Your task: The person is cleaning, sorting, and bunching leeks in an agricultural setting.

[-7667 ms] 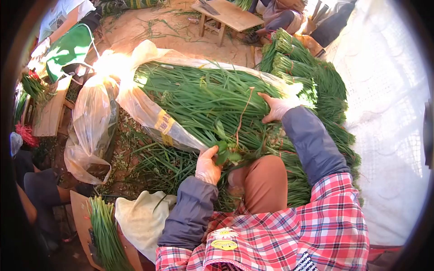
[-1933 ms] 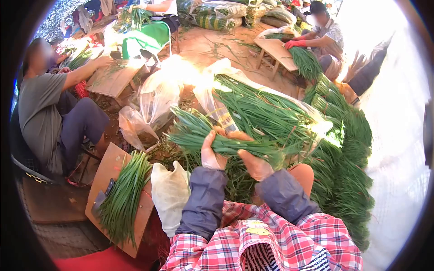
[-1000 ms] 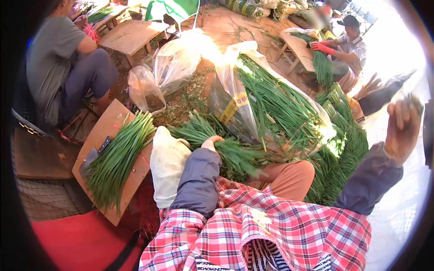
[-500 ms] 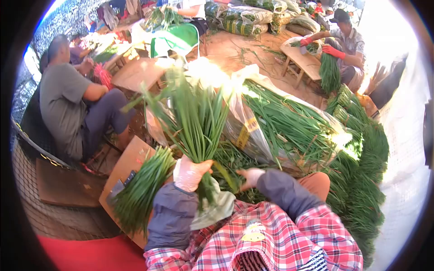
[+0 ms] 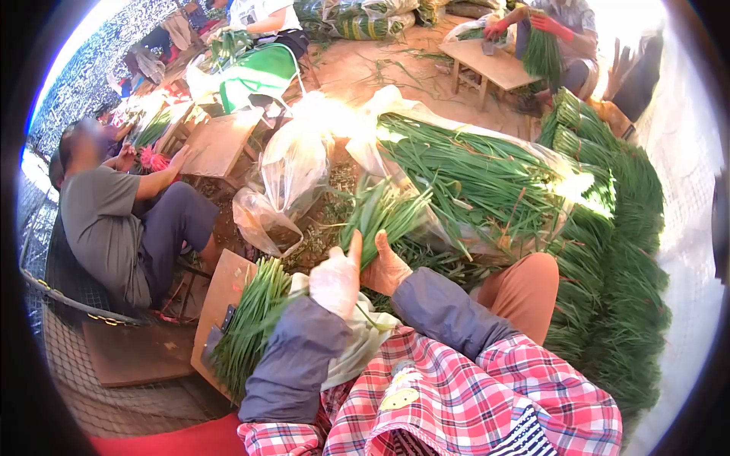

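A bunch of chives (image 5: 389, 209) stands between my two hands, its leaves fanning up and away from me. My left hand (image 5: 334, 283), in a thin pale covering, is at the bunch's near left side with one finger pointing up. On the other side my right hand (image 5: 386, 267) presses against the bunch, thumb raised. The lower ends are hidden behind my hands. Beside my left forearm, a second bundle of chives (image 5: 255, 323) lies on a small wooden board (image 5: 226, 283). A dark blade-like tool (image 5: 222, 325) lies partly under that bundle.
A large open plastic bag full of chives (image 5: 471, 182) lies ahead. Tied bundles (image 5: 620, 281) are stacked along my right. A crumpled clear bag (image 5: 293, 178) is in front. One person (image 5: 110, 220) sits at left, another (image 5: 570, 34) at a low table (image 5: 490, 64).
The bunch has come down, and its leaves now tip forward and right. My right hand has moved left to meet it beside my left hand. The view has shifted.
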The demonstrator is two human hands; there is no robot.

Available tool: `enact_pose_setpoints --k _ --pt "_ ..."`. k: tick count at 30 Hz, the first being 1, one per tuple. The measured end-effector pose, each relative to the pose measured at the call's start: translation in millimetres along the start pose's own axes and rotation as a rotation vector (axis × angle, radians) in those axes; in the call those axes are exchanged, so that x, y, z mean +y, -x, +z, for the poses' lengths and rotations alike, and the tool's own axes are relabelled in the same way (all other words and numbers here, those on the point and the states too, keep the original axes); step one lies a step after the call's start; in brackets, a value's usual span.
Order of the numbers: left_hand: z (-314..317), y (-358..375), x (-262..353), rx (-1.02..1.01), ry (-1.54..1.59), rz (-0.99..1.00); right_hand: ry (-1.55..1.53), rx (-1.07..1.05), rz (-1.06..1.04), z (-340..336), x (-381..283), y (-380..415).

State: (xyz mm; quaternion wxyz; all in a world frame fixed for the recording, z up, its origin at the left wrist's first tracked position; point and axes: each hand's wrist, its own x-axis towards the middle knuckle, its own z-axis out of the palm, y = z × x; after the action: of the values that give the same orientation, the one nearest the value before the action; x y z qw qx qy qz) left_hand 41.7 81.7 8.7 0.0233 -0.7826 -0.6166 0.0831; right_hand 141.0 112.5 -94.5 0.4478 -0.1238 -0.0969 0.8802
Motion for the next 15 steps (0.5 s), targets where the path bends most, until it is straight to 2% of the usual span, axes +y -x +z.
enact_pose_setpoints --k 1,4,5,8,10,13,14,15 --pt "14.5 8.2 9.1 0.070 -0.065 0.039 -0.039 -0.046 0.052 0.0 -3.0 5.0" --pt "25.8 31.0 27.6 0.228 -0.084 0.138 -0.067 0.078 0.033 -14.8 1.9 9.7" --pt "24.5 39.4 30.4 0.203 0.036 0.143 -0.067 0.067 0.037 -20.8 2.0 10.7" --pt "-31.3 61.6 5.4 0.328 0.566 0.259 -0.030 0.076 0.072 -17.4 -5.8 19.8" --pt "-8.6 72.4 -9.7 0.387 1.114 -0.134 0.041 0.138 0.123 -4.4 -9.1 28.3" --pt "50.8 57.8 -5.3 0.213 1.777 -0.213 0.118 0.056 0.052 2.2 9.4 21.8" --pt "52.0 55.3 13.5 0.085 1.923 -0.280 0.142 0.011 0.037 1.2 17.0 21.1" --pt "83.5 54.0 21.2 0.150 1.893 -0.313 0.216 0.069 0.002 -6.9 23.1 18.5"
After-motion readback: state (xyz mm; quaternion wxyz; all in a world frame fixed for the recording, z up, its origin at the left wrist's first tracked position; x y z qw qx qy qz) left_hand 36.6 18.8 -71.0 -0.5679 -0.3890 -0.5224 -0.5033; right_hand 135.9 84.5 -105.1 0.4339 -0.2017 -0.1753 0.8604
